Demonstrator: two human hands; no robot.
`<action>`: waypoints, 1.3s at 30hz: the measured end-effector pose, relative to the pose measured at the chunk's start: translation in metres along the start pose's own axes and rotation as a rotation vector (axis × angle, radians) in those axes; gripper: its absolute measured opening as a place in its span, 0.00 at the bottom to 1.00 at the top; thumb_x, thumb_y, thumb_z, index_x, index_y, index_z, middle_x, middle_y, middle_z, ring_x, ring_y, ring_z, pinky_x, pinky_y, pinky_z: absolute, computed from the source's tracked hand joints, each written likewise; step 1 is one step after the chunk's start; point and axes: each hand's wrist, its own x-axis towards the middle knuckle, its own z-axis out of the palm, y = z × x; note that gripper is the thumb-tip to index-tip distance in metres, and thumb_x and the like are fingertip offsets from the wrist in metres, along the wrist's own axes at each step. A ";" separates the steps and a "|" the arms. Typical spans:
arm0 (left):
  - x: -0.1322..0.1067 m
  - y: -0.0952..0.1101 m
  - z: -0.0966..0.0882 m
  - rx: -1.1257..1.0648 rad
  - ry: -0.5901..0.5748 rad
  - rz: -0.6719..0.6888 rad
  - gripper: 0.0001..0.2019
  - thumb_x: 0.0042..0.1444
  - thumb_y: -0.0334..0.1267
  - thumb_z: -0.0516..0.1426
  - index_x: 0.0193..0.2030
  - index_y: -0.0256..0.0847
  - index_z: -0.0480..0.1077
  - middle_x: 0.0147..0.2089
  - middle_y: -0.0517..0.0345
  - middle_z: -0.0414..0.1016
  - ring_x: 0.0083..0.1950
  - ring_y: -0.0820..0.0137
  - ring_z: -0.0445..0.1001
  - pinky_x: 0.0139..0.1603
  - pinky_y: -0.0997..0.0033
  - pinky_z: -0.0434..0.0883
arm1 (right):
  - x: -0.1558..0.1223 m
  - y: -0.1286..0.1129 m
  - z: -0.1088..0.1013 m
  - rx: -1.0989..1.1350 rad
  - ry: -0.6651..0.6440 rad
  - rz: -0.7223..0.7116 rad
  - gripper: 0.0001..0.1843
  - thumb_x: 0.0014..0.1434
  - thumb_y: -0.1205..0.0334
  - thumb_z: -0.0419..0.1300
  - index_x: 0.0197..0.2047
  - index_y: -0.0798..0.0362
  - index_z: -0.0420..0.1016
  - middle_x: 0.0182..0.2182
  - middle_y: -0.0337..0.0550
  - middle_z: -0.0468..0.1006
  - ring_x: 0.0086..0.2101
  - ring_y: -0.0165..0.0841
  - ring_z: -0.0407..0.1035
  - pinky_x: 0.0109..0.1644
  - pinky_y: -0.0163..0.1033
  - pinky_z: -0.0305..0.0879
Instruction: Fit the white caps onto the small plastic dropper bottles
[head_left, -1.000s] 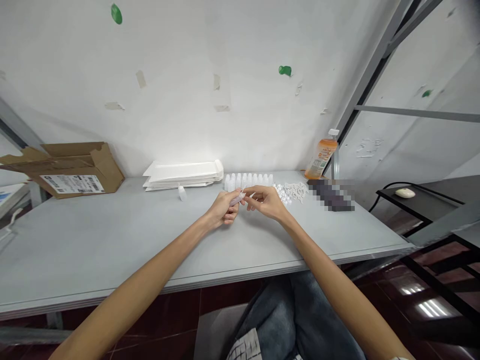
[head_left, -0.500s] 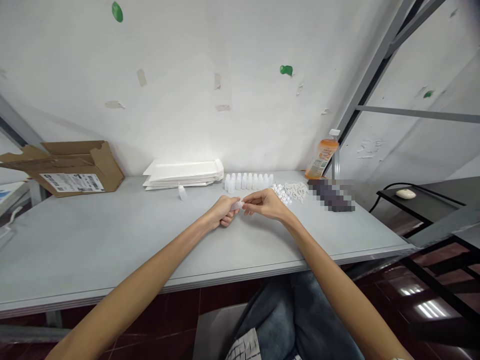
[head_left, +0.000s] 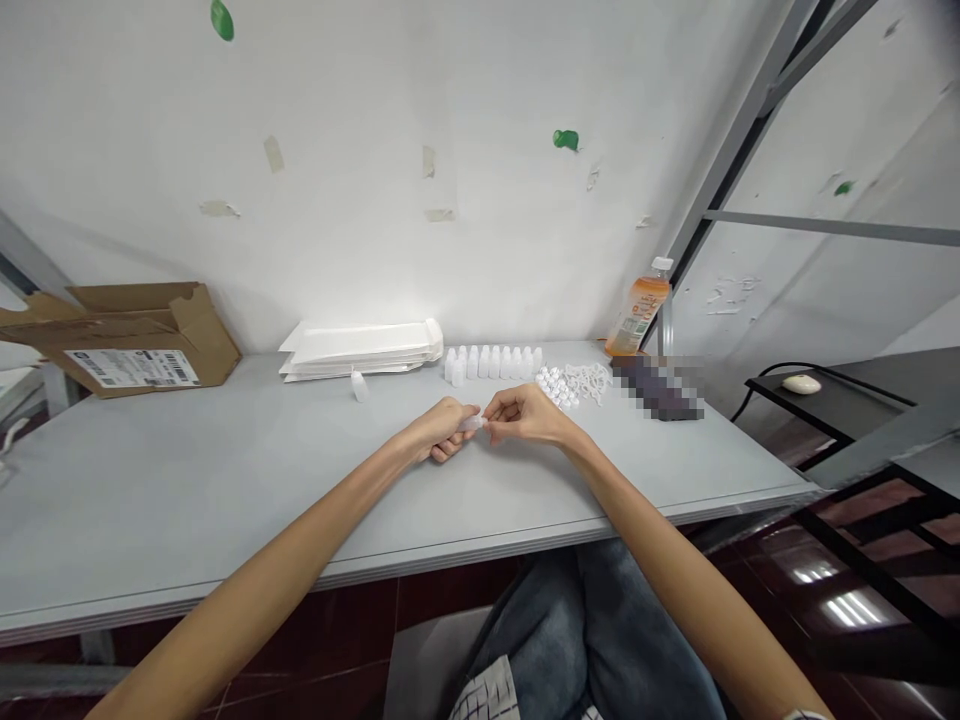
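My left hand [head_left: 439,430] is closed round a small white plastic bottle [head_left: 472,423], held low over the grey table [head_left: 225,480]. My right hand [head_left: 525,416] pinches the bottle's tip between thumb and fingers; what sits at the tip is too small to make out. Both hands meet at the table's middle. Behind them stands a row of several small white bottles [head_left: 491,362]. To its right lie a cluster of small white caps [head_left: 556,386] and a heap of white plastic pieces [head_left: 589,381]. One lone white bottle [head_left: 360,386] stands farther left.
A stack of white flat bags [head_left: 360,348] lies against the wall. An open cardboard box [head_left: 127,335] sits at the far left. An orange drink bottle [head_left: 637,315] stands at the back right by a metal frame, next to a dark blurred object [head_left: 660,388]. My jeans-clad legs show under the table edge.
Both hands have lowered toward the table. The bottle in my left hand was tilted up with the right fingers spread near it; my right fingers now pinch its tip.
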 end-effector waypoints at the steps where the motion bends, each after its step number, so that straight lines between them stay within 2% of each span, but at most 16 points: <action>1: 0.000 0.000 0.000 0.001 -0.008 -0.015 0.22 0.58 0.51 0.52 0.18 0.41 0.56 0.14 0.69 0.44 0.13 0.81 0.40 0.12 0.79 0.40 | 0.000 -0.001 0.000 0.019 -0.005 0.013 0.05 0.49 0.64 0.64 0.31 0.57 0.76 0.21 0.42 0.80 0.25 0.36 0.77 0.31 0.36 0.71; 4: 0.000 0.002 0.001 0.002 -0.025 -0.061 0.22 0.58 0.53 0.52 0.19 0.41 0.56 0.14 0.69 0.44 0.13 0.81 0.40 0.12 0.80 0.40 | 0.000 -0.004 -0.001 0.058 -0.002 0.045 0.06 0.49 0.63 0.64 0.30 0.57 0.77 0.22 0.43 0.80 0.26 0.37 0.77 0.32 0.37 0.72; 12: -0.005 0.005 0.006 0.046 0.032 0.010 0.23 0.61 0.52 0.49 0.20 0.39 0.56 0.15 0.68 0.46 0.13 0.82 0.42 0.13 0.80 0.41 | 0.001 -0.005 -0.002 0.137 -0.013 0.066 0.09 0.47 0.62 0.65 0.32 0.59 0.77 0.22 0.43 0.80 0.27 0.38 0.77 0.34 0.41 0.75; 19: -0.008 0.007 0.007 0.093 0.073 0.027 0.24 0.62 0.51 0.48 0.20 0.39 0.56 0.15 0.68 0.47 0.13 0.82 0.43 0.14 0.80 0.41 | 0.001 -0.004 -0.003 0.093 -0.020 0.019 0.08 0.47 0.63 0.66 0.30 0.57 0.74 0.23 0.41 0.78 0.26 0.35 0.77 0.33 0.39 0.74; 23: -0.008 0.007 0.007 0.124 0.089 0.053 0.24 0.62 0.52 0.49 0.19 0.39 0.56 0.15 0.67 0.49 0.13 0.82 0.45 0.13 0.80 0.42 | 0.000 -0.001 -0.001 0.190 -0.067 0.038 0.12 0.48 0.58 0.68 0.30 0.57 0.73 0.24 0.42 0.78 0.28 0.38 0.78 0.34 0.41 0.75; 27: -0.006 0.005 0.008 0.119 0.119 0.085 0.24 0.62 0.52 0.49 0.20 0.39 0.57 0.15 0.66 0.50 0.13 0.81 0.46 0.13 0.80 0.43 | 0.001 0.003 0.000 0.227 -0.057 0.038 0.15 0.47 0.57 0.69 0.30 0.58 0.72 0.25 0.43 0.78 0.28 0.38 0.78 0.33 0.41 0.76; 33: -0.005 0.003 0.009 0.007 0.088 0.026 0.23 0.62 0.51 0.48 0.20 0.39 0.57 0.15 0.69 0.46 0.13 0.83 0.43 0.13 0.81 0.41 | 0.001 0.001 0.002 0.201 -0.022 0.017 0.15 0.49 0.56 0.69 0.30 0.57 0.72 0.23 0.42 0.77 0.28 0.38 0.78 0.33 0.41 0.75; 39: -0.003 0.006 0.008 -0.224 0.041 -0.084 0.21 0.62 0.49 0.47 0.21 0.40 0.56 0.14 0.72 0.40 0.14 0.82 0.38 0.12 0.81 0.38 | 0.002 -0.004 0.004 0.160 0.015 0.006 0.18 0.50 0.51 0.68 0.33 0.58 0.73 0.23 0.44 0.78 0.28 0.37 0.77 0.34 0.42 0.76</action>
